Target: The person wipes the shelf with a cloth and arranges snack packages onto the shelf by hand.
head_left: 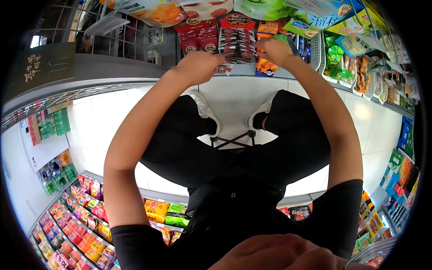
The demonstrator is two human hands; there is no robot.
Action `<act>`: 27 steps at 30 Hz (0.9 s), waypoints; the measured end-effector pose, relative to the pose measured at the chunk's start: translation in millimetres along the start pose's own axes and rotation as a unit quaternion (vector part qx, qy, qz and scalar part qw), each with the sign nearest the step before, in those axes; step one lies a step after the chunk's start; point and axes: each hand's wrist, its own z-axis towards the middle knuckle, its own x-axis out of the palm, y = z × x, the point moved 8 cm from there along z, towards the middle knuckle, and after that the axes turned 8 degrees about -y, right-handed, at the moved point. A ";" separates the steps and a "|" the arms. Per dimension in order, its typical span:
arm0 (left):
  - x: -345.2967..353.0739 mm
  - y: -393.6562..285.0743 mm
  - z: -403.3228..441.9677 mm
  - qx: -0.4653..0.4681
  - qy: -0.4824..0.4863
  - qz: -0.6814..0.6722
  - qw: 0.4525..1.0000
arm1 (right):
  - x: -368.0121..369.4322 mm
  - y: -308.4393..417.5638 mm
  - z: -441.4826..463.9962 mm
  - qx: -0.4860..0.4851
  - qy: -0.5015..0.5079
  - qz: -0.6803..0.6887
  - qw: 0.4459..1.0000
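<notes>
My left hand (196, 67) is closed at the lower left edge of a red-topped snack pack (236, 42) full of small red, black and white sachets. At the pack's right edge, the fingers of my right hand (275, 51) are bent together, beside an orange and blue packet (266, 67). Both hands appear to hold the sachet pack from its two sides, though the fingertips are partly hidden. Just left of it stand dark red snack packs (198, 38) on the same low shelf.
Large snack bags (263, 9) stand behind. White baskets (317, 54) hold snacks at right, and a wire rack (121, 38) stands at left. My knees are spread above a folding stool's legs (234, 141). Shelves of colourful packets (78, 225) are behind me.
</notes>
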 end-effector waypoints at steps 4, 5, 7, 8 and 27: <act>-38.4 -16.3 -27.3 -0.012 -0.067 -0.160 0.985 | 27.4 16.2 17.9 -0.020 -0.063 -0.012 0.998; -40.6 -15.7 -25.1 -0.018 -0.059 -0.130 0.990 | 44.9 13.7 25.2 -0.035 -0.080 -0.023 0.996; -39.0 -13.6 -25.5 -0.037 -0.035 -0.076 0.996 | 62.2 14.9 30.4 -0.020 -0.040 -0.032 0.998; -38.6 -11.5 -24.1 -0.037 -0.044 -0.078 0.995 | 67.9 14.6 35.6 -0.016 -0.023 -0.038 0.999; 9.3 56.7 22.5 -0.125 -0.068 -0.436 0.889 | 30.9 23.5 38.0 -0.036 0.047 0.036 0.998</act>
